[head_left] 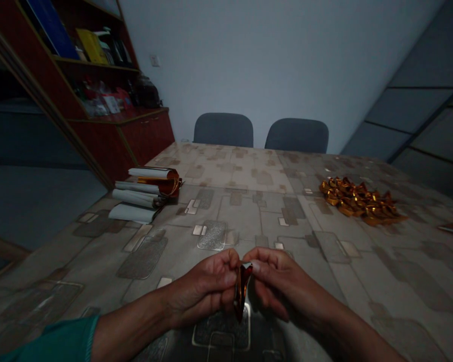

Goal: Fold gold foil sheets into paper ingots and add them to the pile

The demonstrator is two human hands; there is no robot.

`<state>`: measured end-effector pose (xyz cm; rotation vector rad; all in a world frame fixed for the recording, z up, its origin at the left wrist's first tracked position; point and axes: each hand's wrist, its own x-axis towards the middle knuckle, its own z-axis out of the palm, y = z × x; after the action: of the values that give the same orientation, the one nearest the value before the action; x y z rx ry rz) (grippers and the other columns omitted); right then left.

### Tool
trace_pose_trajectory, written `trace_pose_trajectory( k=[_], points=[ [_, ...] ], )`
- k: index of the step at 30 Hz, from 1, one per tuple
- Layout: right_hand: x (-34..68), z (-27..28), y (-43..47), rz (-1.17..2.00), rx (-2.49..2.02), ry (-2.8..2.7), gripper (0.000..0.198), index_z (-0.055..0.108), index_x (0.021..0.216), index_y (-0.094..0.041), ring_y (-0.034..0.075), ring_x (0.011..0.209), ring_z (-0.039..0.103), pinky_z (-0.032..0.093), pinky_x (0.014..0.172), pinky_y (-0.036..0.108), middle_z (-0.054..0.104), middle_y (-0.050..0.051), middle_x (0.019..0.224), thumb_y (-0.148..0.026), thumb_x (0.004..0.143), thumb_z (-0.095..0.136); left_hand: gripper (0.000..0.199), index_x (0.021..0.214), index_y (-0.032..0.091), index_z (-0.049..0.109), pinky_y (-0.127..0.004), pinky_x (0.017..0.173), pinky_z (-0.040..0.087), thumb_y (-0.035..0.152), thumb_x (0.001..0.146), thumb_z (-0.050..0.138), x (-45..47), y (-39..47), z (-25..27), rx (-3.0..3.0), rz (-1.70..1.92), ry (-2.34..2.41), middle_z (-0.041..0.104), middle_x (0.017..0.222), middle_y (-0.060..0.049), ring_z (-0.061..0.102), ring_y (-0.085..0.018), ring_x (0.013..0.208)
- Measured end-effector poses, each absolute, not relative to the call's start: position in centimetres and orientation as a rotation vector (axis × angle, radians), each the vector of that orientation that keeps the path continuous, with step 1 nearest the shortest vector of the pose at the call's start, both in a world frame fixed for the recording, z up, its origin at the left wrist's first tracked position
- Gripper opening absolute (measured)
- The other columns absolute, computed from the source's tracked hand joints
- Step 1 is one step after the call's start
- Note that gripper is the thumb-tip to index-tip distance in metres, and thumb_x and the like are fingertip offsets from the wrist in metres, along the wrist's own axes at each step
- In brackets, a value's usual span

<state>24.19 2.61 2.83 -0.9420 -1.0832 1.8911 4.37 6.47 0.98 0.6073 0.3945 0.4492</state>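
My left hand [206, 289] and my right hand [281, 281] meet over the near edge of the table [256, 201]. Between their fingertips they pinch a small folded piece of shiny gold foil paper [241, 291], held upright on its edge. A teal sleeve [56, 342] covers my left forearm. A pile of several folded gold foil pieces [362, 201] lies on the table at the right, well beyond my right hand.
Rolled and stacked sheets of paper with gold foil [147, 193] lie at the table's left edge. Two grey chairs [223, 129] [296, 134] stand at the far side. A red-brown shelf cabinet [98, 100] fills the left wall.
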Motion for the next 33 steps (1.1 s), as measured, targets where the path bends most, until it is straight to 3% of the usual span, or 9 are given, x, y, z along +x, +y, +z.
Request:
trace_pose_trajectory(
  k=[16,25,33],
  points=[
    [24.3,2.8,2.6,2.125,-0.793,-0.931,0.038,0.061,0.093,-0.016,0.003,0.026,0.032,0.022,0.026,0.012,0.056,-0.008,0.048,-0.052,0.088,0.069,0.033,0.083,0.017,0.054,-0.021,0.06,0.051,0.027,0.074,0.085,4.4,6.8,0.3,0.637,0.476,0.403,0.061,0.074,-0.001,0.061,-0.011,0.061],
    [23.9,1.8,2.6,2.194,-0.696,-0.805,0.04,0.062,0.095,-0.014,0.003,0.029,0.042,0.028,0.028,0.012,0.06,-0.006,0.052,-0.05,0.085,0.074,0.031,0.091,0.015,0.06,-0.02,0.07,0.053,0.021,0.074,0.085,4.5,6.6,0.1,0.53,0.462,0.376,0.064,0.086,-0.003,0.065,-0.01,0.071],
    [23.6,1.3,2.6,2.114,-0.687,-0.797,0.037,0.06,0.096,-0.014,0.004,0.032,0.048,0.031,0.03,0.011,0.064,-0.004,0.056,-0.048,0.086,0.073,0.028,0.097,0.017,0.06,-0.021,0.065,0.056,0.021,0.079,0.081,4.6,6.6,0.4,0.536,0.472,0.353,0.067,0.086,-0.003,0.066,-0.01,0.067]
  ],
)
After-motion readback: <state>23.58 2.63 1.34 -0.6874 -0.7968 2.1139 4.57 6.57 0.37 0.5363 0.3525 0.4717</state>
